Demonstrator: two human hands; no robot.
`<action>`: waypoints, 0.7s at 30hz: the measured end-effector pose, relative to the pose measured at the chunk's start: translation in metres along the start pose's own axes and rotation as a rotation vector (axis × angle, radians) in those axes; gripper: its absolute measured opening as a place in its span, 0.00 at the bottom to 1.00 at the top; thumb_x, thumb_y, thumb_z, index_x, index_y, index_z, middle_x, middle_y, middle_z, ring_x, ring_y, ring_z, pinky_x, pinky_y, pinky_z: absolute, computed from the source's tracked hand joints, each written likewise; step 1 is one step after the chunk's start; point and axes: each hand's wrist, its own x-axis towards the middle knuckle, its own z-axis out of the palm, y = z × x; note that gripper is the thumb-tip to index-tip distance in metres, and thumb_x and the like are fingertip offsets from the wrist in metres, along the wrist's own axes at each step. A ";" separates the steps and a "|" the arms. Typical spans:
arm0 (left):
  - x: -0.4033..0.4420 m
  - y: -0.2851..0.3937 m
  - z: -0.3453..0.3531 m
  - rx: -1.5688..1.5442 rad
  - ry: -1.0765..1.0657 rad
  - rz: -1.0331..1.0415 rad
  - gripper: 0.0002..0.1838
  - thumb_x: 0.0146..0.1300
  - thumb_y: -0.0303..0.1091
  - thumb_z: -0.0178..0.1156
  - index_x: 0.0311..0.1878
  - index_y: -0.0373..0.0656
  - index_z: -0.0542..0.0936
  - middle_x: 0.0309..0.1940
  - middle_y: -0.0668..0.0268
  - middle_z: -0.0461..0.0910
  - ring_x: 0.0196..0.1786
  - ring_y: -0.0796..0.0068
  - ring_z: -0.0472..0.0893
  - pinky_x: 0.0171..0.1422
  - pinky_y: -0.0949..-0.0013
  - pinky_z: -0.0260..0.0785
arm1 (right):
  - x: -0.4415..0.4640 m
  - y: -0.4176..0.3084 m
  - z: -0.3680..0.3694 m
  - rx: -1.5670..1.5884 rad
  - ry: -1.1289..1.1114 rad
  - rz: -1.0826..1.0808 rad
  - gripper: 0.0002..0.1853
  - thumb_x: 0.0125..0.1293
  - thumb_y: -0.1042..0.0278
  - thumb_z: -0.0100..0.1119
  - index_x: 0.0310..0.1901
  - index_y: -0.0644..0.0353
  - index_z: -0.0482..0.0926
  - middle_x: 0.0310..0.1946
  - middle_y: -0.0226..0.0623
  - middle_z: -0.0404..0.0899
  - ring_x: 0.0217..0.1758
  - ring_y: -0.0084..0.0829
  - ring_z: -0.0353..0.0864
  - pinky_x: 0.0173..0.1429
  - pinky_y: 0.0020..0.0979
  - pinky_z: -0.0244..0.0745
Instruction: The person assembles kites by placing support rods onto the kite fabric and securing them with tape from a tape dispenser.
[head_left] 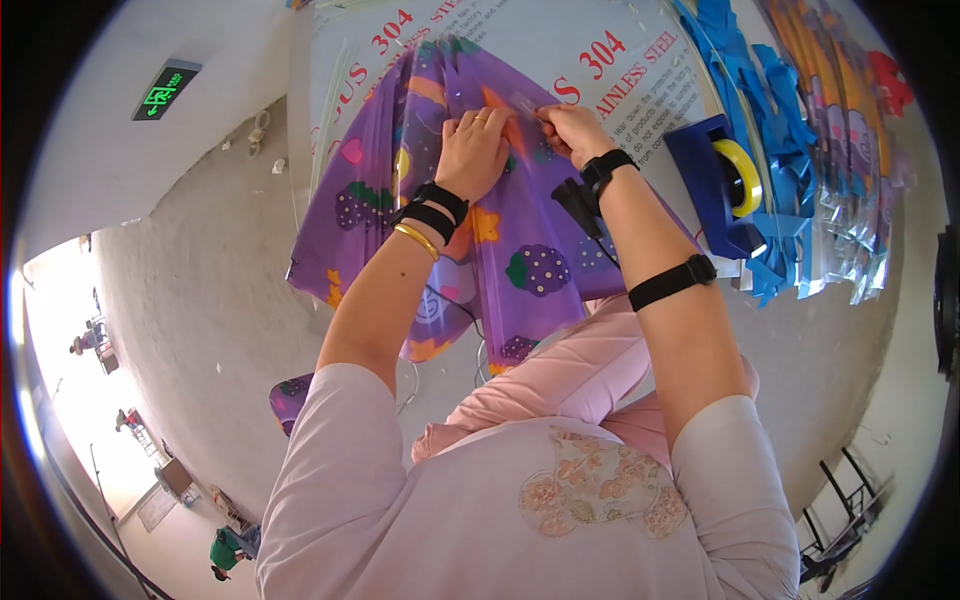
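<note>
A shiny purple plastic sheet (545, 215), printed with berries, stars and hearts, hangs in gathered folds over the table's near side. My left hand (475, 152) is closed over a bunched part of it, fingers curled. Just to the right, my right hand (572, 132) pinches at the sheet near its upper fold. A small clear shiny patch shows by those fingertips; I cannot make out whether it is tape. The two hands are a short way apart. Part of the sheet behind my left hand is hidden.
The tabletop (640, 80) has red and black lettering. At its right stands a blue tape dispenser (705, 185) with a yellow roll. Beyond it lie blue strips (780, 150) and a stack of printed plastic packs (850, 130). A person in green (228, 550) is far left.
</note>
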 end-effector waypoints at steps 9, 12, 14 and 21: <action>0.005 -0.005 0.004 -0.001 -0.005 -0.034 0.26 0.59 0.26 0.57 0.63 0.46 0.71 0.50 0.64 0.80 0.57 0.63 0.77 0.58 0.56 0.62 | 0.008 0.002 0.003 -0.027 0.047 -0.026 0.05 0.64 0.72 0.64 0.33 0.64 0.82 0.21 0.31 0.77 0.20 0.23 0.72 0.26 0.27 0.66; 0.007 -0.006 0.004 0.026 -0.020 -0.024 0.30 0.58 0.25 0.56 0.67 0.46 0.70 0.51 0.64 0.79 0.57 0.62 0.76 0.58 0.57 0.62 | 0.007 0.003 0.003 -0.042 0.059 -0.051 0.06 0.63 0.71 0.65 0.32 0.65 0.82 0.21 0.32 0.78 0.19 0.23 0.73 0.26 0.26 0.68; 0.009 -0.007 0.005 0.048 -0.039 -0.017 0.32 0.58 0.25 0.56 0.69 0.46 0.69 0.51 0.64 0.79 0.57 0.62 0.76 0.58 0.57 0.62 | 0.007 0.004 0.004 -0.046 0.068 -0.059 0.07 0.63 0.71 0.65 0.32 0.65 0.82 0.21 0.32 0.78 0.19 0.23 0.73 0.26 0.26 0.68; 0.014 -0.009 0.011 0.201 -0.052 0.058 0.33 0.57 0.26 0.56 0.70 0.47 0.71 0.50 0.66 0.77 0.56 0.65 0.75 0.59 0.60 0.61 | 0.010 0.007 0.004 -0.054 0.082 -0.102 0.07 0.63 0.72 0.63 0.32 0.68 0.83 0.21 0.36 0.80 0.20 0.25 0.77 0.25 0.25 0.70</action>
